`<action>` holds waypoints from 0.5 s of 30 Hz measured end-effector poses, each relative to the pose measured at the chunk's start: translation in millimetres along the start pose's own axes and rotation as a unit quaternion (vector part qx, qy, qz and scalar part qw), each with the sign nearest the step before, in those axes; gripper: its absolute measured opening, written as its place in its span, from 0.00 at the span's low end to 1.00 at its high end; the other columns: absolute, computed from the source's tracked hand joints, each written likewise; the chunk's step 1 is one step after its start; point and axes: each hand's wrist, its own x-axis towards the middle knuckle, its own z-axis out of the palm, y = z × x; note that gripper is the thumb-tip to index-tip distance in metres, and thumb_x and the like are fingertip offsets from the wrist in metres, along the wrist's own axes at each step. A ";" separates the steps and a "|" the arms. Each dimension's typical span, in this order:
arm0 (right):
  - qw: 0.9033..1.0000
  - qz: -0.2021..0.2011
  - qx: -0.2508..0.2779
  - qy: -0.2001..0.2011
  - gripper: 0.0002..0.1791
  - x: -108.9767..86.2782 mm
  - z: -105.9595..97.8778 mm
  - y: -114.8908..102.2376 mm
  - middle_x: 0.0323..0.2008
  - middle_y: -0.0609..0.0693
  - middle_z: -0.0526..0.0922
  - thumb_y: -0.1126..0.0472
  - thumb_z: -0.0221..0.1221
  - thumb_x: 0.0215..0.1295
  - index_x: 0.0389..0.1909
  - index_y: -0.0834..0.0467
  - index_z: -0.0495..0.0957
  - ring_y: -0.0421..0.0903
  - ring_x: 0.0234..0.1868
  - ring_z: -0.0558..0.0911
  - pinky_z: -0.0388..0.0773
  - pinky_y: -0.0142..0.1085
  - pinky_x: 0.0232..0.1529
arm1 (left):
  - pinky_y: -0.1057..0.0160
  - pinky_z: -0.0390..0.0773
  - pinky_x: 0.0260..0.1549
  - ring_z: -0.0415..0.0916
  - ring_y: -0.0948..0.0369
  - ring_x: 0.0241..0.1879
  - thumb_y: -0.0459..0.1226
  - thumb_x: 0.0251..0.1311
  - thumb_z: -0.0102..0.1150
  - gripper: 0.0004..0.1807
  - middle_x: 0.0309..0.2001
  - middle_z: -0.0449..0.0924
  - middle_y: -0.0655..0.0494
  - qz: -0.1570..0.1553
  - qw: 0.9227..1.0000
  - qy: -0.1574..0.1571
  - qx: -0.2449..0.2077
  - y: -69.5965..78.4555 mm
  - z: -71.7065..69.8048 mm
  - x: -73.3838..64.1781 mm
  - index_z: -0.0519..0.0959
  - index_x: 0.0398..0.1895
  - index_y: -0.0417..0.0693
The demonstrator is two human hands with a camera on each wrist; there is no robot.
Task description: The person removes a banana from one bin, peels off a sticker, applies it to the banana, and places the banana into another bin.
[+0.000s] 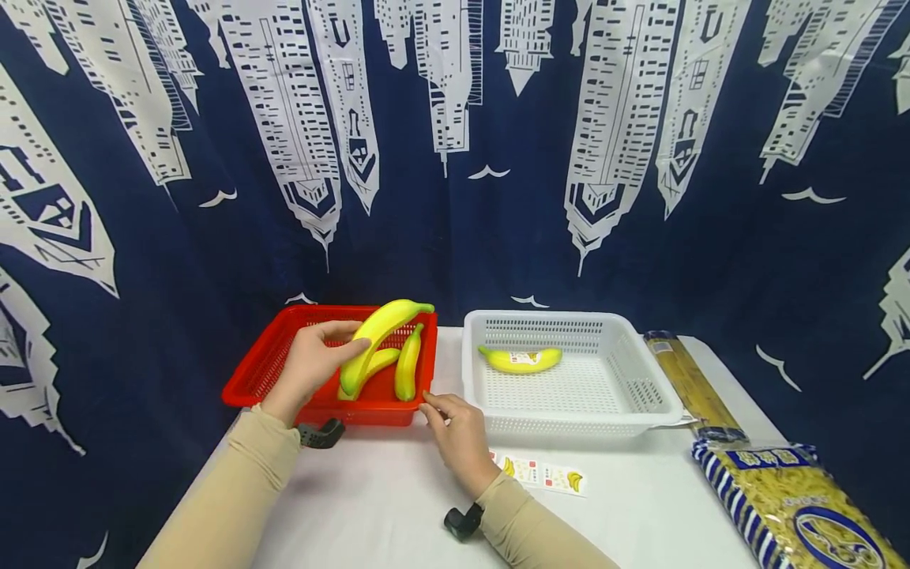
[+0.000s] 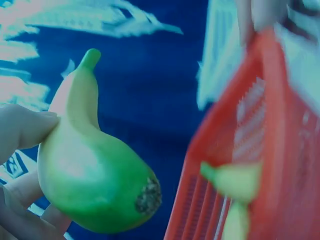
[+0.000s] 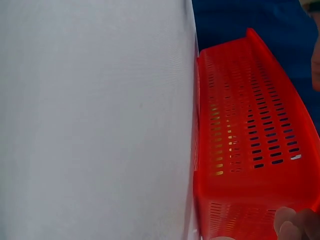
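My left hand (image 1: 316, 359) holds a yellow banana (image 1: 380, 332) with green ends above the red basket (image 1: 245, 379). In the left wrist view the banana (image 2: 90, 165) shows its dark blossom end, and a thumb presses its side. Two more bananas lie in the basket's right part, one of them a curved banana (image 1: 407, 367) by the wall. At the front right corner of the basket, my right hand (image 1: 458, 438) pinches the rim. Only a few fingertips (image 3: 287, 225) of it show in the right wrist view, against the red basket (image 3: 250, 185).
Right of the red basket stands a white basket (image 1: 569, 427) with a labelled banana (image 1: 543, 360) inside. A strip of banana stickers (image 1: 562, 479) lies on the white table (image 1: 384, 506). Farther right are a long pack of noodles (image 1: 693, 387) and a pasta bag (image 1: 796, 506). A dark patterned curtain (image 1: 441, 253) hangs behind.
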 end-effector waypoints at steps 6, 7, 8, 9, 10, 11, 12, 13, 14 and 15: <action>1.000 0.008 0.002 -0.006 0.14 1.2 1.1 1.9 0.37 0.53 0.91 0.66 0.72 0.60 0.47 0.64 0.88 0.39 0.27 0.86 0.80 0.22 0.30 | 0.62 0.86 0.36 0.85 0.54 0.38 0.50 0.56 0.77 0.27 0.52 0.83 0.45 -0.038 0.995 0.005 -0.093 -13.9 27.8 -43.9 0.84 0.58 0.52; 1.000 0.010 0.001 -0.007 0.14 1.1 1.3 2.4 0.37 0.53 0.91 0.65 0.72 0.61 0.47 0.64 0.88 0.39 0.27 0.86 0.80 0.22 0.30 | 0.61 0.86 0.36 0.85 0.54 0.38 0.50 0.56 0.77 0.27 0.52 0.82 0.45 -0.044 0.993 0.003 -0.109 -18.3 32.5 -49.5 0.84 0.58 0.52; 1.000 0.011 0.001 -0.008 0.14 0.9 1.5 2.9 0.37 0.53 0.91 0.65 0.72 0.61 0.47 0.64 0.88 0.39 0.27 0.86 0.80 0.22 0.30 | 0.60 0.86 0.36 0.85 0.55 0.38 0.49 0.56 0.77 0.27 0.52 0.81 0.45 -0.050 0.991 0.001 -0.128 -23.3 37.2 -54.1 0.85 0.58 0.52; 1.000 0.009 0.000 -0.009 0.14 0.6 1.7 3.6 0.37 0.53 0.91 0.65 0.72 0.61 0.47 0.65 0.88 0.39 0.26 0.86 0.80 0.22 0.30 | 0.59 0.86 0.37 0.85 0.54 0.39 0.48 0.57 0.77 0.27 0.52 0.80 0.45 -0.055 0.987 -0.003 -0.148 -28.3 41.5 -58.2 0.84 0.59 0.51; 1.000 0.008 -0.002 -0.010 0.14 0.1 2.0 4.3 0.37 0.53 0.91 0.65 0.72 0.61 0.47 0.65 0.88 0.39 0.26 0.86 0.80 0.22 0.29 | 0.59 0.86 0.37 0.85 0.54 0.40 0.47 0.57 0.77 0.27 0.52 0.79 0.44 -0.058 0.985 -0.005 -0.164 -33.3 45.3 -61.5 0.84 0.59 0.50; 1.000 0.006 -0.002 -0.013 0.14 -0.3 2.1 4.7 0.37 0.53 0.91 0.65 0.72 0.61 0.47 0.65 0.88 0.38 0.26 0.86 0.80 0.22 0.28 | 0.59 0.86 0.38 0.85 0.54 0.40 0.45 0.57 0.77 0.27 0.52 0.79 0.44 -0.060 0.982 -0.007 -0.177 -38.2 48.6 -64.0 0.84 0.59 0.49; 1.000 0.006 -0.001 -0.016 0.14 -0.5 2.0 5.0 0.37 0.53 0.91 0.65 0.71 0.62 0.47 0.65 0.88 0.38 0.26 0.86 0.79 0.22 0.28 | 0.59 0.86 0.37 0.85 0.54 0.40 0.45 0.57 0.77 0.26 0.52 0.79 0.45 -0.063 0.980 -0.009 -0.188 -42.7 51.4 -65.9 0.84 0.59 0.49; 1.000 0.006 0.000 -0.019 0.13 -0.7 1.8 5.4 0.37 0.53 0.91 0.65 0.71 0.63 0.48 0.65 0.88 0.37 0.26 0.86 0.79 0.22 0.27 | 0.59 0.86 0.37 0.85 0.54 0.40 0.44 0.57 0.77 0.26 0.52 0.79 0.44 -0.061 0.979 -0.009 -0.195 -46.7 53.6 -67.0 0.84 0.59 0.48; 1.000 0.007 0.000 -0.021 0.13 -0.8 1.3 5.6 0.37 0.52 0.91 0.65 0.70 0.63 0.48 0.64 0.88 0.37 0.26 0.85 0.79 0.22 0.27 | 0.61 0.86 0.37 0.85 0.55 0.40 0.44 0.57 0.77 0.26 0.52 0.79 0.44 -0.059 0.979 -0.009 -0.197 -50.1 55.6 -67.4 0.84 0.59 0.48; 1.000 0.008 0.000 -0.023 0.13 -0.7 0.6 5.8 0.37 0.51 0.91 0.65 0.70 0.64 0.48 0.64 0.88 0.36 0.27 0.85 0.79 0.22 0.26 | 0.62 0.85 0.37 0.85 0.55 0.39 0.44 0.57 0.77 0.26 0.52 0.80 0.44 -0.056 0.979 -0.010 -0.196 -52.9 57.3 -67.5 0.84 0.59 0.48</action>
